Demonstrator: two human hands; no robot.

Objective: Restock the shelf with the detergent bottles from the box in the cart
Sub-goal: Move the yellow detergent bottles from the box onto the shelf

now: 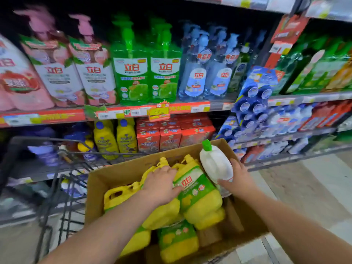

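A cardboard box (pixel 122 172) sits in a black wire cart (pixel 62 180) in front of the shelf (pixel 57 116). Several yellow detergent jugs (pixel 202 202) with green labels lie piled inside it. My left hand (pixel 162 183) rests palm-down on the jugs at the box's middle, fingers spread over one jug. My right hand (pixel 238 178) grips a white bottle with a green cap (pixel 215 162) at the box's right wall, holding it tilted with the cap pointing up and away.
The upper shelf holds pink (pixel 57 73), green (pixel 133 73) and blue (pixel 198 73) pump bottles. Below stand yellow bottles (pixel 114 138) and red cartons (pixel 167 138). Blue packs (pixel 253 103) hang at the right. The floor (pixel 314 187) lies to the right of the cart.
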